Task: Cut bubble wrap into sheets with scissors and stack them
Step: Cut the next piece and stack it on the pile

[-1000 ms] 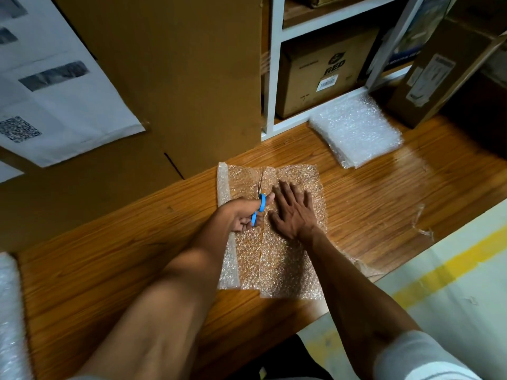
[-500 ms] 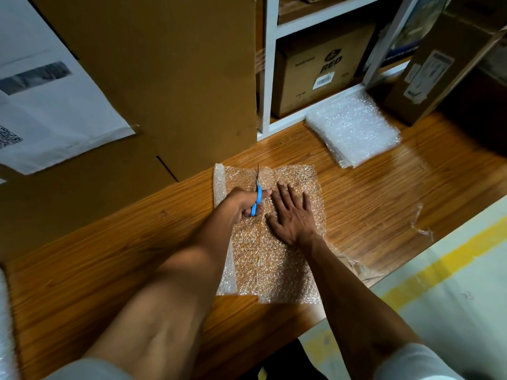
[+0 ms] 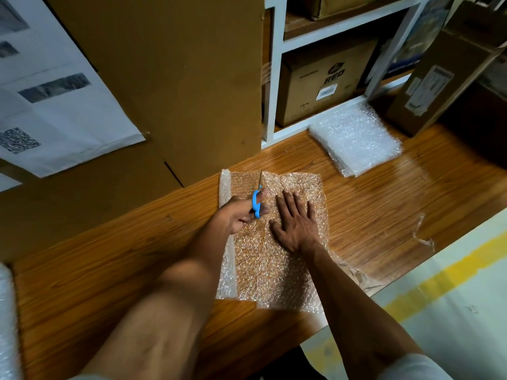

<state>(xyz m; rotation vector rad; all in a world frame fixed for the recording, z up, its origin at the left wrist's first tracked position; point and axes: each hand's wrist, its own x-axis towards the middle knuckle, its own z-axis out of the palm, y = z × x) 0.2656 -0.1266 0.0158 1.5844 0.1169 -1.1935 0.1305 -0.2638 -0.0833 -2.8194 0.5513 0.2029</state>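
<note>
Scissors [image 3: 257, 202] advanced to bubble wrap [image 3: 277, 259] far edge; I see left hand [image 3: 241, 213] closed on handles, right hand [image 3: 297, 222] flat, open; cut nearly through, stack [image 3: 356, 138] waiting on bench [image 3: 384, 212]

I see a wooden bench [image 3: 384, 215] with a glossy grain. A sheet of bubble wrap [image 3: 274, 256] lies flat on its middle, its near edge close to the bench's front edge. A stack of cut sheets [image 3: 356, 138] sits farther back to the right, well apart from it. A thin scrap of clear film [image 3: 424, 234] lies near the right edge, and more bubble wrap [image 3: 6, 325] at the far left.
</note>
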